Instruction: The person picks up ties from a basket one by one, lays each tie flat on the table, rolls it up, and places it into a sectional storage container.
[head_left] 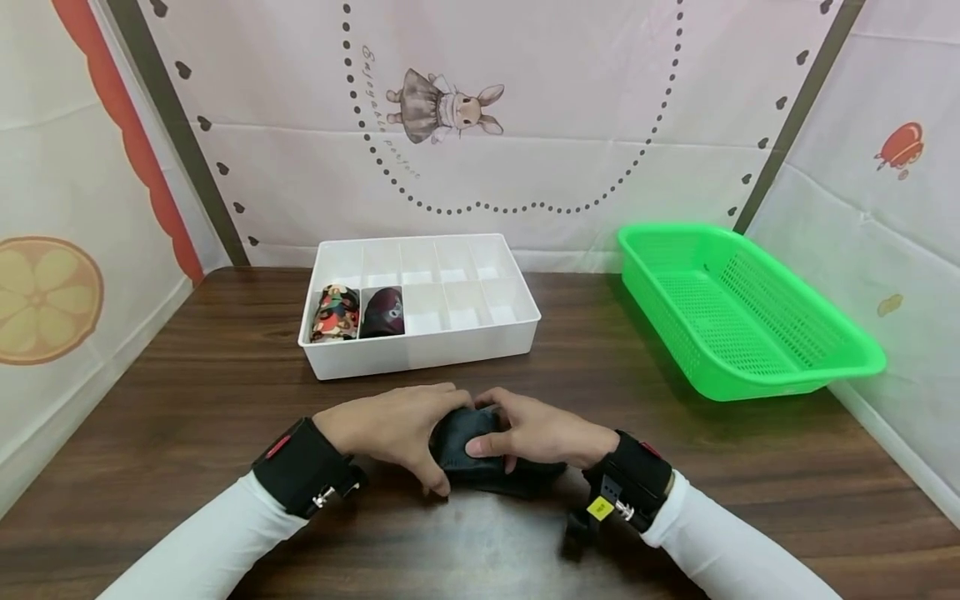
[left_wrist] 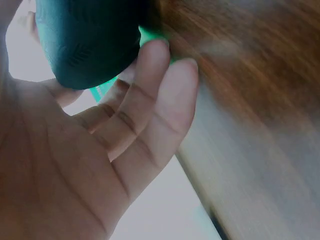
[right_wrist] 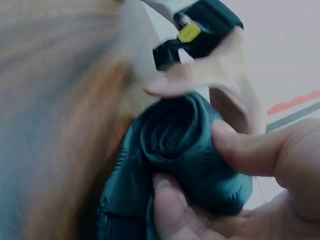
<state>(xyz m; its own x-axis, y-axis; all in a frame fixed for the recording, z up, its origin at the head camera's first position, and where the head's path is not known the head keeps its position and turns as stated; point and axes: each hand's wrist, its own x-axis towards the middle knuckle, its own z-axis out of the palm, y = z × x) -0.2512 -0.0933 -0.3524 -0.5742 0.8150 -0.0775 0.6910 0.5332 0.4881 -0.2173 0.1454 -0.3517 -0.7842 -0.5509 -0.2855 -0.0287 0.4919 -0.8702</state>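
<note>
Two rolled pieces already sit in the near-left compartments of the white organizer tray [head_left: 420,354]; the dark teal cloth roll [head_left: 471,443] is on the bench [head_left: 187,392], pinched between the left hand [head_left: 390,429] and right hand [head_left: 536,433], fingers curled round it, seemingly part-rolled. Eight compartments look unfilled. A green basket [head_left: 750,321] stands right; nothing blocks the tray.
</note>
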